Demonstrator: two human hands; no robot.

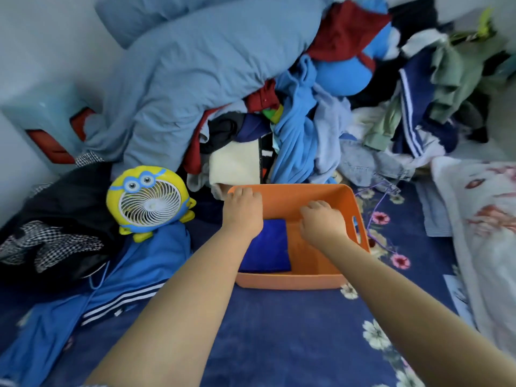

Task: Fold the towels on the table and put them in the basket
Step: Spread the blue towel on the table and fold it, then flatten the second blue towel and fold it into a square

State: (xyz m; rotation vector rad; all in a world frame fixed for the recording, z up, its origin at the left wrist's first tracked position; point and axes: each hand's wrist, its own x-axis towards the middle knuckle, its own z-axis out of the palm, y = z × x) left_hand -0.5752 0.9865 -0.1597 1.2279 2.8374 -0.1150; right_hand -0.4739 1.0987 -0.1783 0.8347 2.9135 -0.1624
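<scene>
Both hands down in the orange basket (321, 280), my left hand (243, 213) pressed the folded blue towel (268, 247) flat beneath it, right hand (321, 222) beside, grips unclear.

We see a smooth, matt plastic basket (296, 282), a soft plush cloth towel (268, 250) inside, a glossy plastic fan (149, 201), and a printed cloth sheet (279, 331).
</scene>
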